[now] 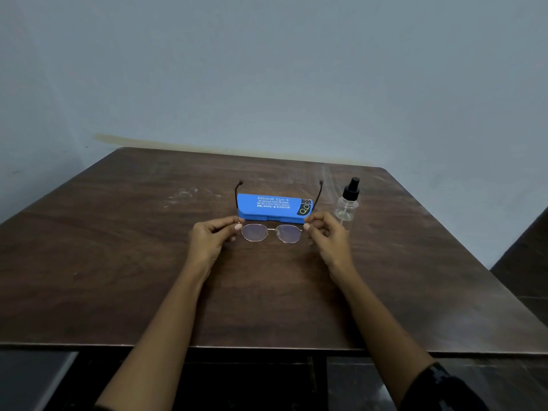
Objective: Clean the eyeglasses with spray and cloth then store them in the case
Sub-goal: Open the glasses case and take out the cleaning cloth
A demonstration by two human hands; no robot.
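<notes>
Pinching frame corners: fingers of left hand and right hand clamped on eyeglasses, temples unfolded, low over surface, just before closed blue case; spray bottle upright beside case, untouched; cloth not in view; spraying, wiping, storing seemingly all left.

Thin gold-rimmed eyeglasses with clear oval lenses, temples unfolded and pointing away, dark tips up beyond the case. Pinched at each hinge by the left hand and right hand, low over the desk. Blue case, closed, flat on the desk just behind the lenses, between the temples; white print on the lid, dark label at its right end. Clear spray bottle with black pump top, upright, just right of the case.
</notes>
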